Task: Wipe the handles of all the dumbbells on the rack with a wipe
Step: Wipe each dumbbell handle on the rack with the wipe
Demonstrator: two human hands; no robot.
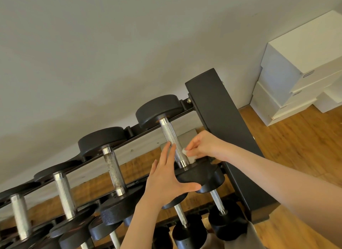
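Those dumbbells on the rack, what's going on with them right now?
A person is cleaning them. The right hand pinches a small white wipe against the near end of the handle of the rightmost top-row dumbbell, while the left hand steadies its near weight head. The other dumbbells sit untouched on the rack.

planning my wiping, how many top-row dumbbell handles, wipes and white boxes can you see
top-row dumbbell handles: 4
wipes: 1
white boxes: 3
total: 8
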